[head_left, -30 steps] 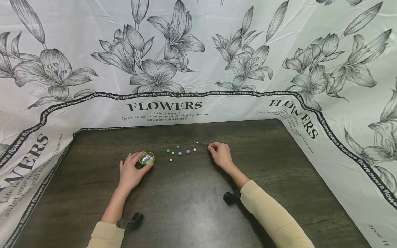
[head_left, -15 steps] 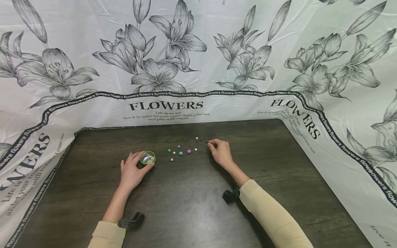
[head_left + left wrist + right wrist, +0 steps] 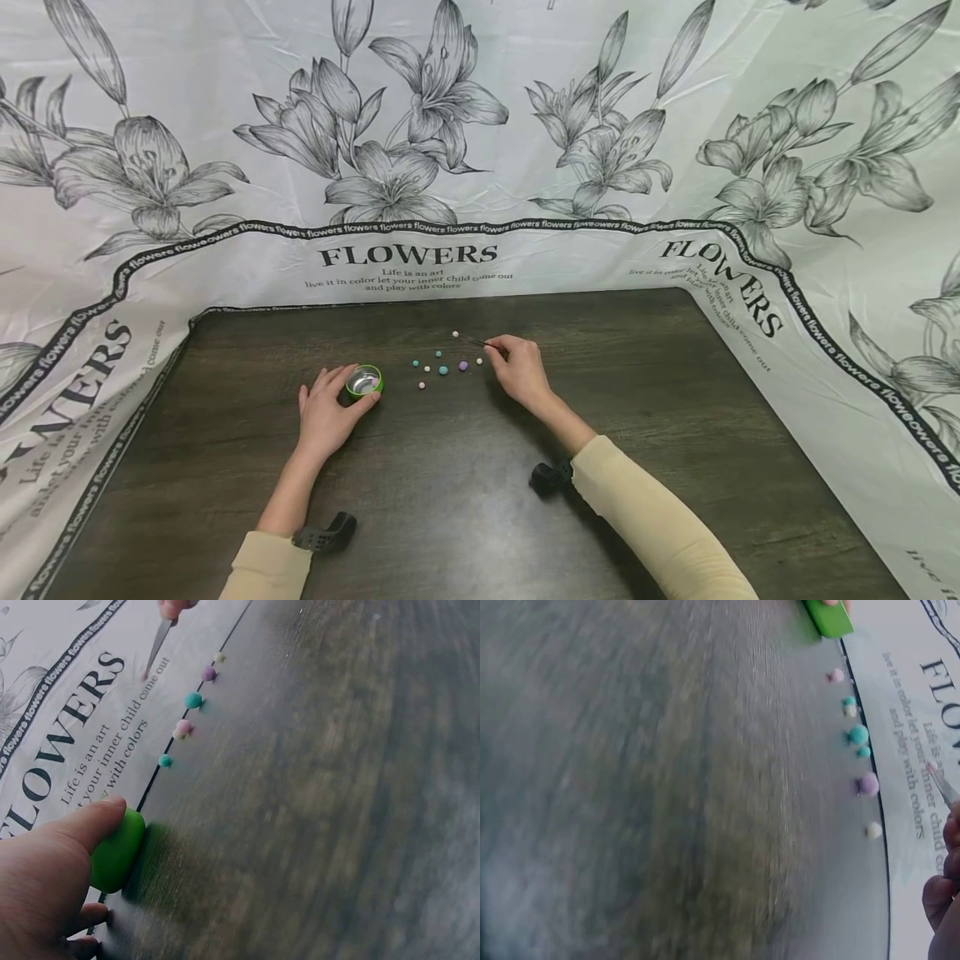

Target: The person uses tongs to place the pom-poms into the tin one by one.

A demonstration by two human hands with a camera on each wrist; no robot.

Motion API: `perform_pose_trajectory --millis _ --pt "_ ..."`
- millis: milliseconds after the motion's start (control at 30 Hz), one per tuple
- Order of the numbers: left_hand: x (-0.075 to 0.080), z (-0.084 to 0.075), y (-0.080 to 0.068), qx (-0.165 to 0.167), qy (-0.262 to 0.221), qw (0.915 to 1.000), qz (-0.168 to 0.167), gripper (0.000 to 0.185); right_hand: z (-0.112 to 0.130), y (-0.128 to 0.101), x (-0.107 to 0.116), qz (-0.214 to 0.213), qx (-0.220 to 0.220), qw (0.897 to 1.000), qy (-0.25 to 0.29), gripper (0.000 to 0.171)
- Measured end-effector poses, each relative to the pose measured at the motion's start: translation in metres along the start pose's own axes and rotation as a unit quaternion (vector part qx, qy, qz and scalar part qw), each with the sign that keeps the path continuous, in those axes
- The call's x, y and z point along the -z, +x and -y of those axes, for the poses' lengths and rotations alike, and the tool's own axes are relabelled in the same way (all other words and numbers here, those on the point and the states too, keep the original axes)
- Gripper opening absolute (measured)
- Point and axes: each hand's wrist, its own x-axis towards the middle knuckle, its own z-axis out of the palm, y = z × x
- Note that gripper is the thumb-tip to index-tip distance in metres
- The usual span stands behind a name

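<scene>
Beneath the green bowl, dark table before flower-printed cloth.

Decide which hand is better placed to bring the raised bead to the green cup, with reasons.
Probably the right hand: it grips the thin tool, with the bead at its tip. The left hand holds the green cup.

right hand: moved left, nearer the rightmost white bead | tweezers: moved with it | held bead: passed from beyond that white bead to beyond the purple bead
</scene>
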Motion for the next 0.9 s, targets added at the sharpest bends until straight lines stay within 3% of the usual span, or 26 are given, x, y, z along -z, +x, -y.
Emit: perform_pose_trajectory --millis 333,900 --pt "0.0 0.0 0.001 -0.004 -0.001 1.0 -0.002 0.072 0.013 0.007 -0.01 0.003 0.037 0.999 0.005 0.012" --pt "0.0 0.0 0.001 0.0 -0.001 1.0 0.0 0.071 0.035 0.017 -0.024 0.027 0.054 0.998 -0.006 0.014"
